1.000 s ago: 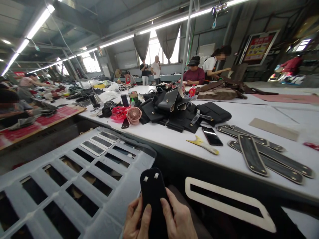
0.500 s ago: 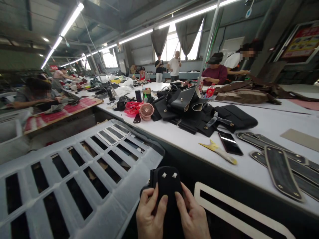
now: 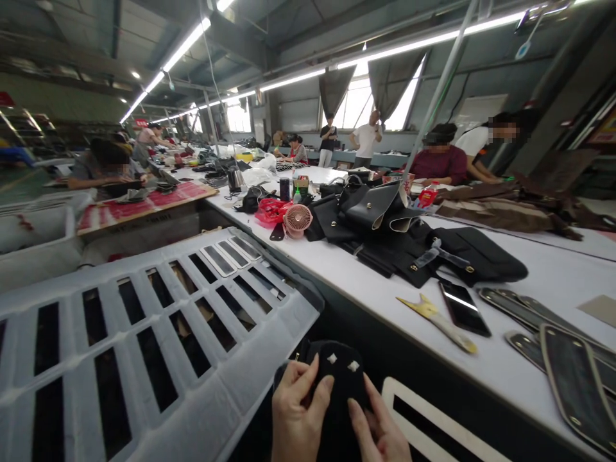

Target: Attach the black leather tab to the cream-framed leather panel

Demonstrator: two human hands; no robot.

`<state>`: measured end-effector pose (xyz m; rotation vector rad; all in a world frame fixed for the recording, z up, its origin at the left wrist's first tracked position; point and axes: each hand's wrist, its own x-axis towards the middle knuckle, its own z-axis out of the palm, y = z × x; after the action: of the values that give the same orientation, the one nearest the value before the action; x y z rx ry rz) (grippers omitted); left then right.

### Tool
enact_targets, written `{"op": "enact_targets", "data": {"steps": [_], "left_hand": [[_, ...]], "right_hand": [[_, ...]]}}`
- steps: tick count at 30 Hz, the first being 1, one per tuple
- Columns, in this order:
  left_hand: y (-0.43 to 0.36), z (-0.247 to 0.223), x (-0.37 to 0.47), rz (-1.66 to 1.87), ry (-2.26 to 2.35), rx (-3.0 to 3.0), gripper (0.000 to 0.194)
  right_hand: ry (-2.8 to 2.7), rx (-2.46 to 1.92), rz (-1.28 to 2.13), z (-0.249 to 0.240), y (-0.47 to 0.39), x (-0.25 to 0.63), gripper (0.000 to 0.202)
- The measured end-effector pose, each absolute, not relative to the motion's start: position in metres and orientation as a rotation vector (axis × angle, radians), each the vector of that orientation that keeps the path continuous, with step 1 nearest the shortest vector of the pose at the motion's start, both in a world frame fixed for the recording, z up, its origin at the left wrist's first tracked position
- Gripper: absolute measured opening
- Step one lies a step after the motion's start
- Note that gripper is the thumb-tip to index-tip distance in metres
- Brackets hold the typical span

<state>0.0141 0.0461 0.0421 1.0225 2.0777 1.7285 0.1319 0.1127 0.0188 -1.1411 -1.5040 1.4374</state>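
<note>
Panel (image 3: 344, 386) between left grip (image 3: 299, 410), right grip (image 3: 384, 433)

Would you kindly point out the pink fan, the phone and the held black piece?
Pink fan (image 3: 298, 219): head view, on the round grille.
Phone (image 3: 464, 313): head view, middle of the screen.
Black piece (image 3: 339, 399): head view, face below the pale marks.

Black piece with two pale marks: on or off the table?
Off; left hand and right hand hold the black piece beside the table.

Surface: white table (image 3: 553, 276) | on it: pink fan (image 3: 297, 220), black bags (image 3: 370, 212), phone (image 3: 464, 308), dark straps (image 3: 575, 378)
</note>
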Motion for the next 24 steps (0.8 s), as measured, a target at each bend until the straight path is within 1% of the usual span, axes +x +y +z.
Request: {"op": "enact_targets", "data": {"steps": [3, 7, 12, 18, 21, 24], "left_hand": [[0.049, 0.043, 0.022, 1.831, 2.054, 1.002, 0.031], [0.054, 0.040, 0.032, 1.990, 2.013, 0.884, 0.035], [0.055, 0.044, 0.031, 1.946, 1.989, 0.901, 0.027], [0.051, 0.046, 0.025, 1.823, 1.900, 0.886, 0.027], [0.053, 0.049, 0.025, 1.871, 1.867, 0.832, 0.026], [0.057, 0.055, 0.026, 1.960, 1.883, 0.751, 0.028]], "right_hand": [[-1.544, -1.143, 1.402, 0.022, 0.119, 0.134, 0.068], [-1.628, -1.146, 1.348, 0.024, 0.124, 0.135, 0.069], [-1.671, -1.128, 1.255, 0.020, 0.121, 0.138, 0.068], [-1.628, -1.066, 1.225, 0.023, 0.115, 0.138, 0.057], [-1.619, -1.038, 1.234, 0.028, 0.114, 0.137, 0.056], [-1.646, -1.009, 1.240, 0.032, 0.113, 0.138, 0.059]]}}
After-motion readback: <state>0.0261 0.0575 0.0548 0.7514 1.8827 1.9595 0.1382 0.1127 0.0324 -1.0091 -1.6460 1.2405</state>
